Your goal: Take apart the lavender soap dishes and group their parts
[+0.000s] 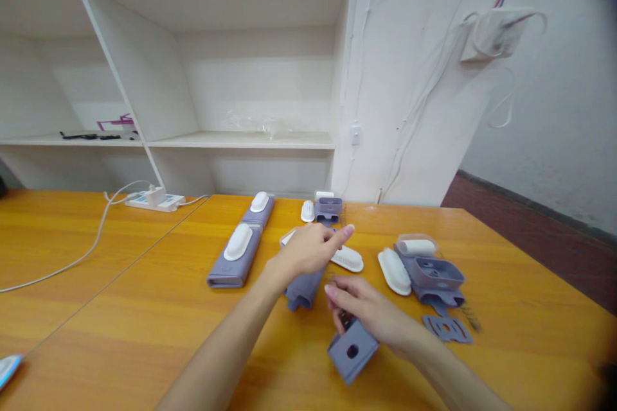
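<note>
My right hand (364, 308) is closed around a purple-grey plastic housing (355, 352) with a round dark hole in its end face. Something dark and metallic shows between the fingers, too small to name. My left hand (313, 248) reaches over another purple-grey housing (304, 289), fingers stretched to the right and apparently holding nothing; some are hidden behind the hand. Just beyond its fingers lies a white oval cover (348, 259). Right of my hands sit a second white cover (395, 271), an open purple-grey housing (436, 271) and a flat slotted plate (447, 329).
Two long purple-grey units (226, 274) with white ovals lie to the left. More parts (329, 205) and a white cover (307, 210) are at the back. A spring (471, 318) lies at right. A power strip (155, 199) trails a cable near the white shelves (241, 140).
</note>
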`<control>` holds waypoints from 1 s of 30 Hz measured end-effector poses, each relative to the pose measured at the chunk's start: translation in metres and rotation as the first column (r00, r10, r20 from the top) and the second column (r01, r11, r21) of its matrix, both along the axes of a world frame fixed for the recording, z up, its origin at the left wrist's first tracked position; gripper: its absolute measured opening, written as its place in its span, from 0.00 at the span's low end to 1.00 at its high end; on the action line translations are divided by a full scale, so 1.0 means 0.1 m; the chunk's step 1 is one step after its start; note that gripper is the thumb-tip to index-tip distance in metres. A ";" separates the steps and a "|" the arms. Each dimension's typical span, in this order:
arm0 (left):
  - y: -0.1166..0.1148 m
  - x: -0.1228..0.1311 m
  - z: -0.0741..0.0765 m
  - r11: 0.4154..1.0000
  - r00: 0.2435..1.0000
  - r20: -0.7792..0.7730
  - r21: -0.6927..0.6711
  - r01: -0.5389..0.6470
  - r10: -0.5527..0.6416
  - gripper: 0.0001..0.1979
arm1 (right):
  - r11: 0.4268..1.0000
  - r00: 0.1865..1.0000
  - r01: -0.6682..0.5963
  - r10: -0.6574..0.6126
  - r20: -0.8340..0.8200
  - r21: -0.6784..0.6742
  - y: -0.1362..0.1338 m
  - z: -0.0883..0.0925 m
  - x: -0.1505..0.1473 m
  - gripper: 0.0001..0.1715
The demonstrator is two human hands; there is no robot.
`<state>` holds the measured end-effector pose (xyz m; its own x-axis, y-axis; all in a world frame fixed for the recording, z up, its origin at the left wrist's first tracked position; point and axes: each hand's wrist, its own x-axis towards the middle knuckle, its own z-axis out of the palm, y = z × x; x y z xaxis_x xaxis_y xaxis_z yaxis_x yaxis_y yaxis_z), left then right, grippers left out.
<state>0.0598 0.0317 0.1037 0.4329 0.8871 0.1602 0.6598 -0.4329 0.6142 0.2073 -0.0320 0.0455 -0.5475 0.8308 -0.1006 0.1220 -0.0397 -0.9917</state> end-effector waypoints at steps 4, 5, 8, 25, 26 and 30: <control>0.00 -0.12 0.13 0.955 0.947 -0.133 0.100 -0.281 0.292 0.40 | 0.820 0.862 0.136 -0.374 0.342 0.556 -0.05 0.14 -0.08 0.16; 0.01 -0.16 0.14 0.949 0.942 -0.125 0.082 -0.303 0.312 0.41 | 0.751 0.805 0.147 -0.469 0.364 0.643 -0.05 0.14 -0.08 0.15; 0.09 -0.27 0.15 0.942 0.941 -0.061 -0.025 -0.336 0.334 0.41 | 0.614 0.703 0.167 -0.623 0.344 0.771 -0.02 0.08 -0.04 0.12; 0.03 -0.11 -0.18 0.972 0.971 -0.215 0.228 -0.056 0.107 0.37 | 0.666 0.466 0.637 -0.734 -0.494 -0.389 0.68 -0.11 -0.27 0.17; 0.04 -0.12 -0.19 0.971 0.966 -0.229 0.231 -0.063 0.117 0.35 | 0.672 0.475 0.627 -0.731 -0.490 -0.395 0.67 -0.09 -0.29 0.17; 0.07 -0.17 -0.16 0.971 0.965 -0.253 0.239 -0.006 0.068 0.35 | 0.661 0.483 0.652 -0.739 -0.469 -0.371 0.64 -0.04 -0.37 0.18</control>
